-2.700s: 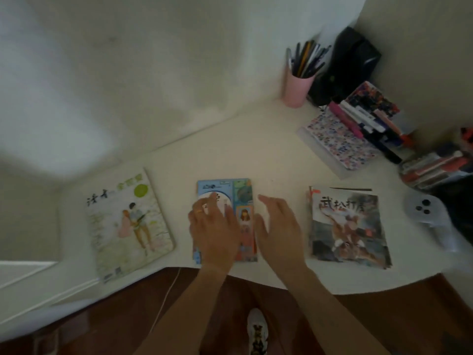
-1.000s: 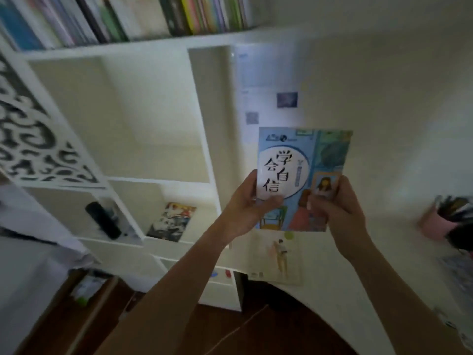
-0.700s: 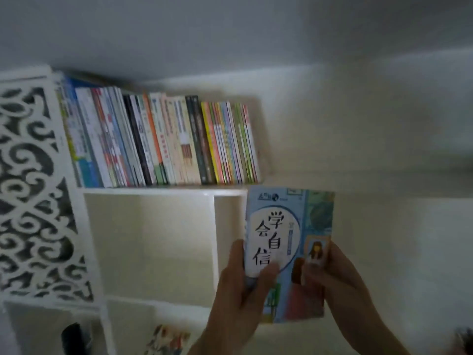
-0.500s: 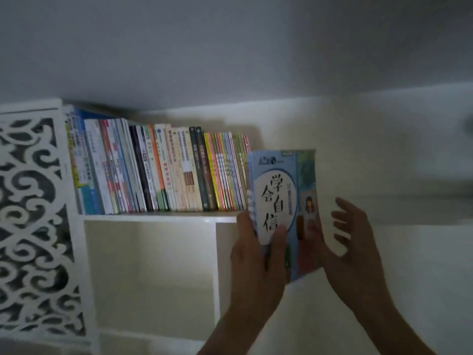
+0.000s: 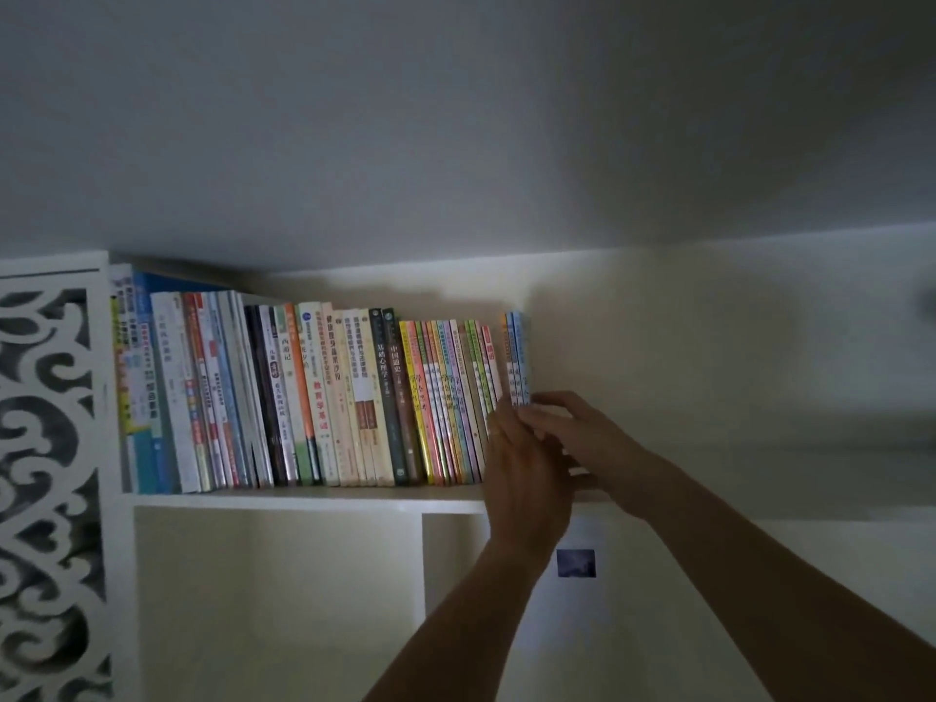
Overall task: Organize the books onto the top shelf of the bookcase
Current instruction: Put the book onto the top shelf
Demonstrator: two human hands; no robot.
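Nearest the camera, two bare forearms are raised from the lower edge of the view toward the right end of the top shelf [image 5: 304,499] of a white bookcase [image 5: 126,575]. The left hand [image 5: 527,468] is held upright with its back to the camera, its fingers pointing up along the spines at the end of the row; whether anything is gripped by it cannot be told, since the palm side is hidden. The right hand [image 5: 582,428] is laid just beside it from the right, its fingers extended fairly straight and pressed against the outer face of the blue book [image 5: 521,357], which is stood upright as the last volume at the right end of the row, its lower part hidden behind the hands. A narrow gap is seen between this book's group and the leaning thin books to its left. The row of books [image 5: 304,397] is set spine-out along the shelf, from the carved white fretwork panel [image 5: 45,448] at the left end to the blue book at the right. Below the shelf, open white compartments are divided by an upright board [image 5: 423,564], and a small dark picture [image 5: 576,563] is fixed to the wall behind the forearms. Beyond, a pale wall and a grey ceiling are seen.
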